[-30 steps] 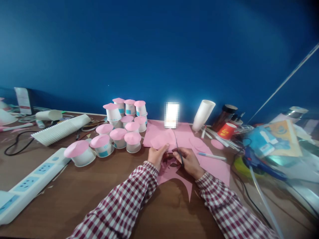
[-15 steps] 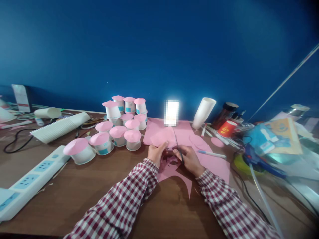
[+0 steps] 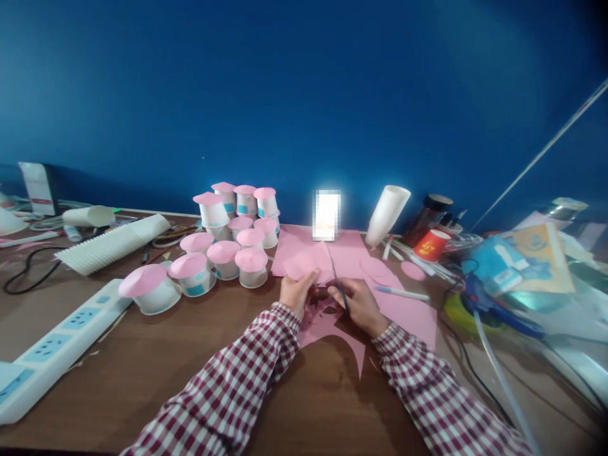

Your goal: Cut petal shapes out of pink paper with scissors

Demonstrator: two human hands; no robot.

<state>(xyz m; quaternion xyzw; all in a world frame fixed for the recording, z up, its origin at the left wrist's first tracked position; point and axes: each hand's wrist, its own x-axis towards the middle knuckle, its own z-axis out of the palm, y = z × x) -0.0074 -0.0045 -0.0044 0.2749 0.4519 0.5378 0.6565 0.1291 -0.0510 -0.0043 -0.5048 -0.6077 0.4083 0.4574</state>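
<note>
My left hand (image 3: 298, 292) pinches a piece of pink paper (image 3: 308, 261) by its near edge, thumb on top. In my right hand (image 3: 361, 305) is a pair of scissors (image 3: 344, 297), its blades pointing away and lying at the right side of that paper. Below both hands lie pink paper scraps (image 3: 342, 340) with curved cut edges and pointed corners. Flat pink sheets (image 3: 354, 244) spread behind and to the right. A cut pink circle (image 3: 375, 266) rests on them, near a capped marker pen (image 3: 403, 293).
At left stand several paper cups (image 3: 192, 275) topped with pink paper cones, some stacked. Further left are a power strip (image 3: 71, 335) and a white ridged stack of cups (image 3: 114, 244). On the right lie a blue glue gun (image 3: 498, 310), a red cup (image 3: 431, 246) and a leaning white cup stack (image 3: 388, 215).
The whole view has shifted very slightly. Both hands, the pink paper and the scissors keep almost the same places.
</note>
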